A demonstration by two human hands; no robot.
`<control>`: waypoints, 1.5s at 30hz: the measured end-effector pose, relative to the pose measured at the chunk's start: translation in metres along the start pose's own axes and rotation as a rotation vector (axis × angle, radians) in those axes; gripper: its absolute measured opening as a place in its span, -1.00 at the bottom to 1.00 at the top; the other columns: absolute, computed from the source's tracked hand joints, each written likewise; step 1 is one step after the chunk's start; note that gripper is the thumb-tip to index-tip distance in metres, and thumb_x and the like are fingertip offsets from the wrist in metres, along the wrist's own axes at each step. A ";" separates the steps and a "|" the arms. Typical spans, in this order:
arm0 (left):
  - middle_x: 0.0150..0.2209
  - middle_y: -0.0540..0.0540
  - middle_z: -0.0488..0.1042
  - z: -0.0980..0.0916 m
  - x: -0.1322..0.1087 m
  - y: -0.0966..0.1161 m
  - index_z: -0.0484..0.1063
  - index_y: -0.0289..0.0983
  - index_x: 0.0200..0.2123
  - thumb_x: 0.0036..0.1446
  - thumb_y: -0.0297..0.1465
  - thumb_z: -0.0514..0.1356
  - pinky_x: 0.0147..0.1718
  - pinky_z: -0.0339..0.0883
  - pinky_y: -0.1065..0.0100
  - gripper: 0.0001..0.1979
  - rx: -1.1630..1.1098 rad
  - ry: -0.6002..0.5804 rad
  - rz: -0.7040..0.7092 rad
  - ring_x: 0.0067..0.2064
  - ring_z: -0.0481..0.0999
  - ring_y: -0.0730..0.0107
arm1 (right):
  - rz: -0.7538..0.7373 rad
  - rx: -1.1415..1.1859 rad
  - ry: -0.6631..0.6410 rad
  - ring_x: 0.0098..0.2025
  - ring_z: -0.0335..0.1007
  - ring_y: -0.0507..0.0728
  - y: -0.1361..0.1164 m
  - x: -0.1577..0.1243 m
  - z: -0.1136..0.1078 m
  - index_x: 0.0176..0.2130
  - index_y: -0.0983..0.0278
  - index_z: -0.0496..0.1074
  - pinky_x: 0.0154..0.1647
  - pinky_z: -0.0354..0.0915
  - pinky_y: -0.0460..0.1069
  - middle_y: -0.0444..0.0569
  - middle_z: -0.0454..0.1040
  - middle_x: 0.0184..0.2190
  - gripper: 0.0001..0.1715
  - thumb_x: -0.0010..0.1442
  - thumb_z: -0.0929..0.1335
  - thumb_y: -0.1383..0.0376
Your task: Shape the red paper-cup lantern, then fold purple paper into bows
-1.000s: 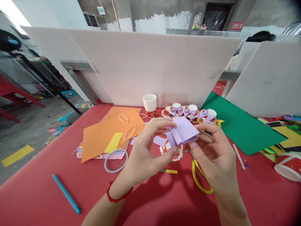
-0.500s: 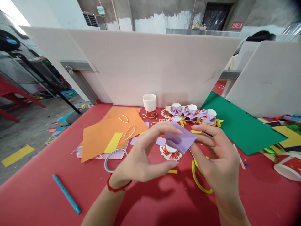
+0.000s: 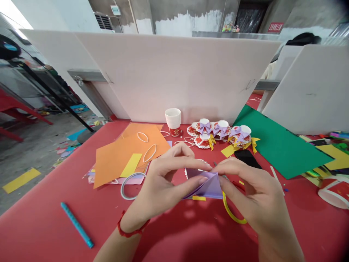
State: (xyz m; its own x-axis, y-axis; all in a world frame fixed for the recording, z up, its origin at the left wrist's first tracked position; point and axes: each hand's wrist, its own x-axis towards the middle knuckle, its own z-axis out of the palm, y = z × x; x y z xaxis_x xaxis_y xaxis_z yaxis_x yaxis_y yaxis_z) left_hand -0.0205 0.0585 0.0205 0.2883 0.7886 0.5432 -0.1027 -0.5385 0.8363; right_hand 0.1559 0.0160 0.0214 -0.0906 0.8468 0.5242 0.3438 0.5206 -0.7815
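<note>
A piece of purple paper (image 3: 211,186), creased and partly folded over, is held above the red table between both hands. My left hand (image 3: 174,174) pinches its left side, thumb in front and fingers behind. At the paper's upper right corner, my right hand (image 3: 245,193) grips with thumb and fingertips. Behind the paper shows the scalloped rim of a cut paper cup (image 3: 201,162), mostly covered. Yellow-handled scissors (image 3: 231,211) lie under my right hand, their blades largely hidden. A small yellow strip (image 3: 199,198) rests just below the paper.
Stacked white cups (image 3: 173,118) and several bow-trimmed cup pieces (image 3: 222,128) stand along the partition (image 3: 174,72). Orange sheets (image 3: 114,160), a tape roll (image 3: 122,189) and a teal pen (image 3: 77,225) lie left. Rightward are a black phone (image 3: 247,159), green sheet (image 3: 289,153) and a cup (image 3: 334,193).
Both hands have come lower and closer together with the purple paper. The paper is turned and folded over, and my left thumb now presses on it. The phone has come into sight.
</note>
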 end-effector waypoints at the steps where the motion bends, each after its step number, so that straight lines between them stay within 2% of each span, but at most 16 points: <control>1: -0.43 -0.08 0.50 0.000 0.000 0.000 0.70 -0.12 -0.32 0.02 -0.52 0.39 -0.37 0.41 0.38 -0.82 0.003 -0.002 0.014 -0.33 0.45 0.36 | 0.003 0.003 -0.010 -0.31 0.51 0.04 -0.001 0.000 0.000 -0.30 0.13 0.54 -0.28 0.40 -0.09 -0.19 0.64 -0.33 -0.78 0.23 0.37 0.45; 3: -0.43 -0.08 0.51 0.001 0.000 0.002 0.69 -0.11 -0.35 0.03 -0.53 0.37 -0.36 0.41 0.38 -0.82 -0.022 -0.015 0.002 -0.33 0.46 0.36 | 0.005 0.002 -0.028 -0.33 0.49 0.03 -0.002 0.000 -0.001 -0.32 0.13 0.53 -0.30 0.39 -0.10 -0.21 0.62 -0.36 -0.79 0.22 0.37 0.44; 6: -0.44 -0.04 0.56 0.002 0.000 0.006 0.66 -0.13 -0.39 0.07 -0.56 0.33 -0.36 0.41 0.39 -0.81 -0.083 -0.059 -0.087 -0.38 0.48 0.40 | -0.005 -0.012 -0.044 -0.37 0.48 0.03 -0.003 0.000 -0.003 -0.35 0.14 0.51 -0.34 0.38 -0.11 -0.21 0.59 -0.41 -0.81 0.21 0.38 0.44; 12: -0.47 -0.02 0.53 0.000 0.000 0.011 0.58 -0.21 -0.47 0.06 -0.56 0.31 -0.40 0.38 0.43 -0.85 -0.098 -0.112 -0.170 -0.41 0.46 0.44 | -0.023 -0.037 -0.070 -0.37 0.46 -0.03 -0.005 -0.001 -0.003 -0.37 0.16 0.48 -0.33 0.36 -0.16 -0.25 0.57 -0.42 -0.79 0.21 0.38 0.47; 18: -0.47 0.04 0.49 0.001 0.000 0.010 0.50 -0.27 -0.48 0.07 -0.59 0.29 -0.40 0.35 0.54 -0.85 -0.072 -0.169 -0.156 -0.41 0.42 0.55 | -0.047 -0.033 -0.066 -0.37 0.45 -0.06 -0.005 -0.002 -0.002 -0.36 0.18 0.48 -0.31 0.34 -0.21 -0.27 0.56 -0.42 -0.79 0.21 0.37 0.48; 28: -0.48 0.07 0.46 0.001 -0.001 0.006 0.48 -0.27 -0.44 0.11 -0.59 0.26 -0.43 0.32 0.61 -0.86 -0.104 -0.156 -0.157 -0.43 0.38 0.61 | -0.086 -0.054 -0.027 -0.38 0.45 -0.08 -0.003 -0.001 0.001 -0.36 0.19 0.49 -0.31 0.35 -0.22 -0.28 0.56 -0.44 -0.79 0.19 0.38 0.50; 34: -0.47 0.07 0.45 0.003 -0.002 0.004 0.47 -0.27 -0.43 0.13 -0.57 0.24 -0.42 0.34 0.64 -0.87 -0.076 -0.104 -0.162 -0.42 0.40 0.62 | -0.051 -0.030 0.094 -0.36 0.48 -0.10 0.000 -0.002 0.006 -0.33 0.16 0.45 -0.28 0.36 -0.27 -0.32 0.55 -0.42 -0.78 0.14 0.41 0.50; 40: -0.46 0.08 0.46 0.003 -0.002 0.004 0.47 -0.25 -0.43 0.15 -0.56 0.23 -0.41 0.34 0.66 -0.87 -0.042 -0.092 -0.152 -0.41 0.42 0.62 | -0.089 -0.027 0.066 -0.37 0.45 -0.08 -0.001 -0.002 0.006 -0.35 0.17 0.45 -0.29 0.36 -0.22 -0.30 0.55 -0.42 -0.76 0.15 0.37 0.53; 45: -0.46 0.07 0.48 0.003 -0.002 0.006 0.48 -0.25 -0.40 0.18 -0.55 0.22 -0.40 0.34 0.63 -0.86 0.014 -0.106 -0.115 -0.41 0.43 0.61 | -0.066 -0.022 0.030 -0.31 0.47 -0.07 -0.004 -0.003 0.004 -0.33 0.17 0.46 -0.23 0.38 -0.20 -0.28 0.57 -0.38 -0.78 0.19 0.37 0.50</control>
State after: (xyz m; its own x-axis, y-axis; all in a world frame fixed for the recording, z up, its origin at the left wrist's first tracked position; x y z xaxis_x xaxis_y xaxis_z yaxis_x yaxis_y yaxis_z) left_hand -0.0191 0.0530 0.0240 0.3960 0.8100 0.4326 -0.0505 -0.4512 0.8910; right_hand 0.1508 0.0123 0.0215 -0.0859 0.8070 0.5843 0.3588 0.5722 -0.7375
